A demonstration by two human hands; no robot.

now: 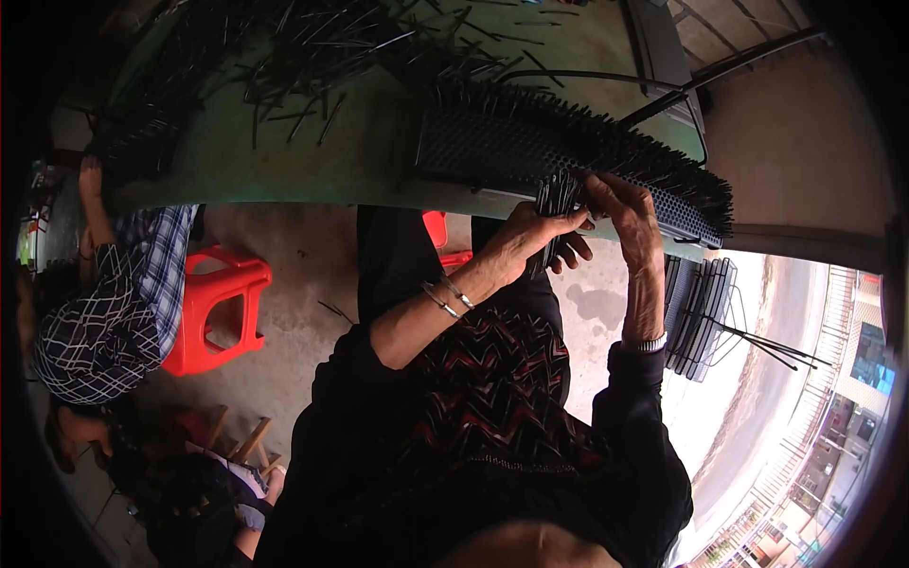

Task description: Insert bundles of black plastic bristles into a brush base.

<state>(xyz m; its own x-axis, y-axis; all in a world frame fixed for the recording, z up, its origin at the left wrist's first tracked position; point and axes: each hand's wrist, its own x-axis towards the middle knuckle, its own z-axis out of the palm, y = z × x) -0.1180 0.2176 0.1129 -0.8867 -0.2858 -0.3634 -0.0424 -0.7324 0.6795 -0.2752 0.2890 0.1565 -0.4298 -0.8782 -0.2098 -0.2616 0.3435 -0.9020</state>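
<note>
Seen from the head camera, looking down, both hands are raised to the near edge of a green table (312, 161). A small bundle of black sticks (559, 197) is gripped in the left hand (530, 241), whose fingers are curled closed around it, the sticks standing roughly upright. Just beside it, the right hand (632, 222) is pinched at the top of the same bundle, fingertips pressed together on a stick.

Directly beyond the hands, touching the bundle's upper end, a long black perforated tray (511, 151) is laid; its long axis runs left to right, dipping toward the right, and its far side is bristled with sticks already planted. The right hand is nearer to it.

Loose black sticks (312, 57) are scattered farther back on the table. A red plastic stool (222, 308) and another seated person in a checked shirt (123, 303) are seen at the left.
</note>
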